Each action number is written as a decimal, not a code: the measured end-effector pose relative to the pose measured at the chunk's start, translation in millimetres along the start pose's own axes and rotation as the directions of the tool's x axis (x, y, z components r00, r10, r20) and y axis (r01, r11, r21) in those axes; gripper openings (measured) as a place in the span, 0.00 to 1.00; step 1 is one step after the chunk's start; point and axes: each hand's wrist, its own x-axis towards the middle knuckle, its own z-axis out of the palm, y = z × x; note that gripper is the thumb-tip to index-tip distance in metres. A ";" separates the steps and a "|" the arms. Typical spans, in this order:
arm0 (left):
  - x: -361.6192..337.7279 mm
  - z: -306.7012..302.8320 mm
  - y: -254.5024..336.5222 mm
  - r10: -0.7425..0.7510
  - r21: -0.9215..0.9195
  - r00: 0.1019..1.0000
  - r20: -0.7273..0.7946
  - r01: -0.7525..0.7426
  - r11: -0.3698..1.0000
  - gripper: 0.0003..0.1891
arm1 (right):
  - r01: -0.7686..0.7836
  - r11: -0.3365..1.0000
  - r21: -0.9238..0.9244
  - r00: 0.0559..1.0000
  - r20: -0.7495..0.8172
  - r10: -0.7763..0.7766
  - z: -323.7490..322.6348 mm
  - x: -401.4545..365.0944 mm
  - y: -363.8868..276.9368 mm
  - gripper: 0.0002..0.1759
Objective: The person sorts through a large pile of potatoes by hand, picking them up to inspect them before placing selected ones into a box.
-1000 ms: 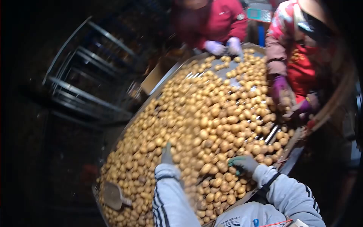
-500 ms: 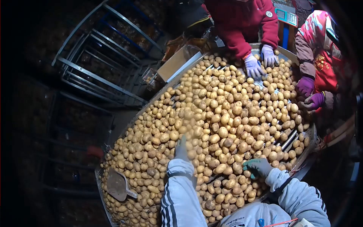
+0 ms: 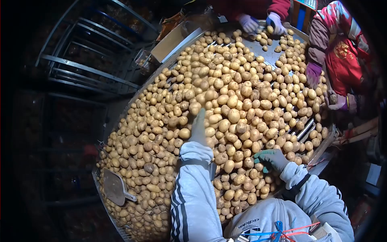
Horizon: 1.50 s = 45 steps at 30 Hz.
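A broad heap of yellow-brown potatoes (image 3: 149, 133) covers the metal-edged sorting table in front of me. My left hand (image 3: 198, 127), in a light glove, reaches into the middle of the heap. It is seen edge-on, with its fingers stretched forward against the potatoes and partly hidden. My right hand (image 3: 273, 159), in a grey-green glove, hovers low over potatoes near the table's close edge. Its fingers are apart and bent slightly downward, and no potato shows in its grasp. A flat scoop (image 3: 115, 187) with a pale handle lies on the potatoes at the left.
Across the table, a co-worker's lilac-gloved hands (image 3: 262, 24) touch potatoes beside bare metal (image 3: 258, 48). Another person's purple-gloved hand (image 3: 313, 74) rests at the right edge. Rollers (image 3: 302, 130) show between potatoes. A cardboard box (image 3: 167, 43) and a metal rack (image 3: 88, 70) stand at left.
The whole view has shifted, moving the table up and left. My left hand has pushed farther forward. The far co-worker's hands have drawn back with some potatoes, baring more metal. My right hand barely moves.
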 end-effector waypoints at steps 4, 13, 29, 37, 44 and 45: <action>-1.8 22.8 20.3 0.011 -0.031 0.997 0.073 -0.009 0.999 0.47 | 0.020 1.000 0.007 1.000 -0.012 -0.020 4.8 0.0 1.2 0.16; -56.3 72.3 46.6 0.347 0.060 0.930 0.122 -0.356 0.933 0.51 | 0.049 0.998 -0.040 0.999 -0.017 -0.050 4.1 1.8 5.4 0.17; -201.6 127.1 26.7 0.363 0.187 0.835 0.414 -0.468 0.863 0.49 | 0.404 0.878 -0.258 0.820 -0.324 -0.472 -58.1 -20.8 -108.0 0.19; -250.6 30.7 4.0 0.228 -0.066 0.913 0.339 -0.219 0.974 0.32 | -0.026 0.304 -0.952 0.842 -0.185 -0.507 8.0 42.4 -106.1 0.48; -252.0 1.7 7.2 0.023 -0.340 0.986 0.162 0.034 0.940 0.26 | 0.318 0.915 -0.250 0.936 -0.072 -0.345 -63.0 63.7 -90.1 0.27; -247.4 5.9 -1.8 0.069 -0.380 0.987 0.143 -0.010 0.925 0.26 | 0.329 0.944 0.016 0.944 -0.023 -0.328 -69.4 48.0 -85.9 0.24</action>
